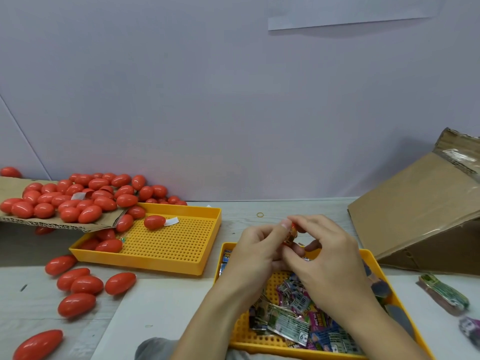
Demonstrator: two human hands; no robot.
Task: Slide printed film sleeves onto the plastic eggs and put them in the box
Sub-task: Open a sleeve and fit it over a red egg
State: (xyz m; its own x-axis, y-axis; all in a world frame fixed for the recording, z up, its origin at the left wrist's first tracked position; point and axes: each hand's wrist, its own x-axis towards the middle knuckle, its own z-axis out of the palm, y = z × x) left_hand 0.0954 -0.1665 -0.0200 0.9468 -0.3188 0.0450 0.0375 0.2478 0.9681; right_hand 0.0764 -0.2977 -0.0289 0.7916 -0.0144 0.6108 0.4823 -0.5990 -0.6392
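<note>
A red plastic egg with a printed film sleeve [291, 236] partly over it sits between both hands, above the far end of the near yellow tray [368, 258]. My left hand [255, 252] grips it from the left, thumb on top. My right hand [328, 258] pinches it from the right with curled fingers. Loose printed sleeves [291, 320] fill that tray. A heap of bare red eggs [78, 198] lies on a cardboard flap at the left. The cardboard box [426, 211] stands at the right.
A second yellow perforated tray [181, 245] at centre left holds a few red eggs [154, 222]. Several more eggs [85, 284] lie scattered on the table at lower left. A sleeve bundle [444, 292] lies at the far right. A rubber band [260, 214] lies behind the hands.
</note>
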